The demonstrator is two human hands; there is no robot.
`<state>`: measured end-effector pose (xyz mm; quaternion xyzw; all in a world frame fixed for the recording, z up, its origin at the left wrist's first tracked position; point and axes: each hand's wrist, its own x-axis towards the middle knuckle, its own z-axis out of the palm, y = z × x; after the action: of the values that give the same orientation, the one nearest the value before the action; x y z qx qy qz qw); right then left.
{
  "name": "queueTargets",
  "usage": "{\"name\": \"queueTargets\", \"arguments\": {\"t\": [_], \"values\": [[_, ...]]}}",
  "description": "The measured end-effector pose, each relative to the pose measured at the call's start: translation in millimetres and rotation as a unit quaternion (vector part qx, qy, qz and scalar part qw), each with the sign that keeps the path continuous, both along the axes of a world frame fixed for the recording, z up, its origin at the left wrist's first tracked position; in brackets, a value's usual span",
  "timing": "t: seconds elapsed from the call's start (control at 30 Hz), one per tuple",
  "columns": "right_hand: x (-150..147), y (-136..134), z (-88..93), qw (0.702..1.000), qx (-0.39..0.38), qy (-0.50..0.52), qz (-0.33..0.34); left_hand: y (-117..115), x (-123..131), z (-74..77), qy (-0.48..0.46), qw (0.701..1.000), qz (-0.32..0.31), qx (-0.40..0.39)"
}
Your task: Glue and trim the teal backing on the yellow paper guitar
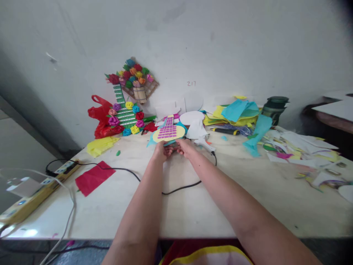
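A yellow bottle-shaped paper cutout [180,133] with purple strips in a grid stands tilted in front of me, light blue paper showing behind its edges. My left hand [164,149] is closed on its near edge, thumb on top and fingers curled under. Beside it, my right hand [183,147] grips the same edge in the same way. Just right of my right hand lies a white glue gun [202,142] with a black cable. A white paper piece [196,129] and a white oval [192,117] are behind it.
Paper flowers on a green striped piece [127,117] and a red plastic bag [100,116] stand at back left. A power strip [35,197] and red paper [95,178] lie left. Right are a cutter knife [226,131], a dark bottle [274,108] and paper scraps [300,147].
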<state>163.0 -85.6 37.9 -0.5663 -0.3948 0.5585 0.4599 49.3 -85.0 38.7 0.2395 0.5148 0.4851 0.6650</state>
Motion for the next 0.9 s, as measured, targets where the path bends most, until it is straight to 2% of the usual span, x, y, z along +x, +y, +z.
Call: {"name": "queueTargets", "arguments": {"t": [0.1,0.3,0.4,0.43,0.5,0.6,0.7,0.73,0.8,0.9], "values": [[-11.1,9.1,0.1,0.998,-0.018,0.056,-0.005,-0.9,-3.5,1.1,0.002,1.0,-0.003,0.001],[-25.2,21.1,-5.2,0.995,-0.017,0.094,-0.04,-3.9,-10.4,5.1,0.032,0.999,-0.022,0.021],[-27.0,22.4,-4.2,0.992,-0.022,0.109,-0.065,-6.2,-20.1,4.3,0.071,0.993,-0.09,0.025],[-26.2,22.4,-3.1,0.991,-0.026,0.11,-0.069,-7.1,-24.9,3.3,0.094,0.987,-0.131,0.025],[-23.0,21.6,-0.6,0.991,-0.03,0.113,-0.068,-8.6,-35.7,0.4,0.176,0.97,-0.16,0.051],[-15.4,18.7,2.1,0.991,-0.032,0.115,-0.057,-7.0,-51.1,-4.6,0.242,0.963,-0.108,0.047],[-6.9,15.1,3.1,0.992,-0.026,0.117,-0.042,-0.4,-60.9,-7.2,0.226,0.973,0.043,-0.001],[-4.1,14.1,3.4,0.992,-0.023,0.117,-0.035,1.9,-62.7,-7.2,0.221,0.972,0.074,-0.002],[1.4,12.6,4.1,0.993,-0.017,0.118,-0.017,5.1,-64.3,-6.4,0.196,0.975,0.107,0.0],[9.2,11.7,4.9,0.993,-0.015,0.119,0.014,5.1,-64.1,-4.7,0.1,0.986,0.127,0.028]]}}
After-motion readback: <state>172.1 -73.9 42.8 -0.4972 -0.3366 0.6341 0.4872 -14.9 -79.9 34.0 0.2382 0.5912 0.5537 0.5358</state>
